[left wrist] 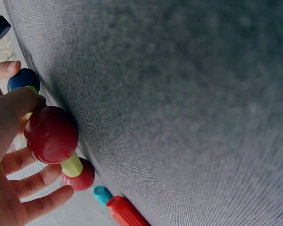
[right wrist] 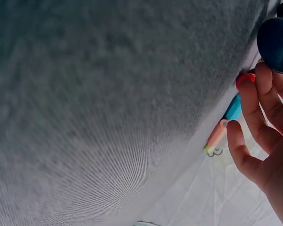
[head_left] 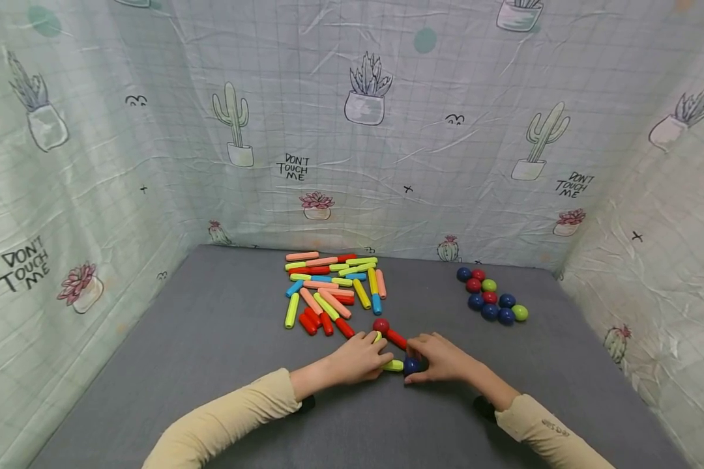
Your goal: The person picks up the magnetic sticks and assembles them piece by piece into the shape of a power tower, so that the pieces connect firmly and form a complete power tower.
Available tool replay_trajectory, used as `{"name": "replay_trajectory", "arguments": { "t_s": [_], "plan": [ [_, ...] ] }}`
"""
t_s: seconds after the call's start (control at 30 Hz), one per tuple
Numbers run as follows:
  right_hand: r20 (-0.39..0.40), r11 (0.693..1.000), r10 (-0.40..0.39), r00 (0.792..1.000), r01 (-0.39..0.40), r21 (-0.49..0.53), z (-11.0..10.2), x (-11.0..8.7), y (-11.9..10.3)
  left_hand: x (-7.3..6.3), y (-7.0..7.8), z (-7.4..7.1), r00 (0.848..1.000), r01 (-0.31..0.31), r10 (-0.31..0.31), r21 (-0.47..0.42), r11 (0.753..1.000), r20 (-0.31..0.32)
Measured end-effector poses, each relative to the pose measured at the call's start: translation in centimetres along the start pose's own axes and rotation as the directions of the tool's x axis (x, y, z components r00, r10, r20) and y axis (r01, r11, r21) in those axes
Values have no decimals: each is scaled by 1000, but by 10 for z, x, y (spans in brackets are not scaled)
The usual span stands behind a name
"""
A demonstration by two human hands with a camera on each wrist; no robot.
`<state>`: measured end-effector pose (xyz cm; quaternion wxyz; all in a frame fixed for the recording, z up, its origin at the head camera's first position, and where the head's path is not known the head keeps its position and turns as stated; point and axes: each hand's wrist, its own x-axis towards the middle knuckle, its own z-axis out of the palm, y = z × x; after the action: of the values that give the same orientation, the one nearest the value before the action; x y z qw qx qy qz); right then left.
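1. Work in hand. On the grey cloth-like worktop [head_left: 211, 339], midway between its left and right edges, lies a triangular frame of glossy balls and ridged rods. The step appears to be seating a rod end in a ball.

2. Left hand [head_left: 359, 358]. Thumb and forefinger pinch the short yellow-green ridged rod [head_left: 394, 366] on the frame's near side; the other fingers spread loosely behind. Beside the thumb sits a glossy red ball [left wrist: 52, 135], hidden in the head view.

3. Right hand [head_left: 440, 358]. Thumb and fingers curl round the glossy dark blue ball [head_left: 411, 366] at the frame's right corner; the outer fingers are looser.

4. Far corner. A second glossy red ball [head_left: 381, 326] meets a red ridged rod [head_left: 396, 339] and another yellow-green rod [left wrist: 72, 165]. The right hand hides the red rod's other end; its seating cannot be told.

5. Good practice. Grip the rod close to the blue ball, align it with the socket, and press straight along its length. Keep the frame flat; twisting would probably loosen the far corner.

6. Supply. Loose coloured rods [head_left: 334, 303] lie toward the far edge; loose balls [head_left: 489, 311] lie toward the far right corner.
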<state>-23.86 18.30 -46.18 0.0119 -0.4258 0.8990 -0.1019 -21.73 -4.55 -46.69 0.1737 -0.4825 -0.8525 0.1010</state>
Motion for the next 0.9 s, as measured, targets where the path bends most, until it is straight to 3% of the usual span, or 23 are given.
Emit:
{"name": "replay_trajectory", "arguments": {
  "t_s": [0.13,0.23,0.33,0.57,0.77,0.9],
  "plan": [
    [0,999,-13,1000,13,41,-1,1,3,0,0,0,1000,1,-1,11,1000,9],
    [-76,997,6,997,0,78,-6,6,9,1,0,-1,1000,3,-3,14,1000,18],
    [-135,993,75,988,-61,101,-13,15,14,2,-1,-3,999,8,-9,25,1000,32],
    [33,946,265,964,-267,182,-8,40,14,3,-4,-1,998,13,-15,29,999,63],
    [55,914,342,938,-345,215,-11,47,6,3,-12,3,997,44,-46,23,999,70],
    [39,905,347,937,-345,250,-13,46,3,1,-15,1,993,69,-73,40,997,92]
  ]
}}
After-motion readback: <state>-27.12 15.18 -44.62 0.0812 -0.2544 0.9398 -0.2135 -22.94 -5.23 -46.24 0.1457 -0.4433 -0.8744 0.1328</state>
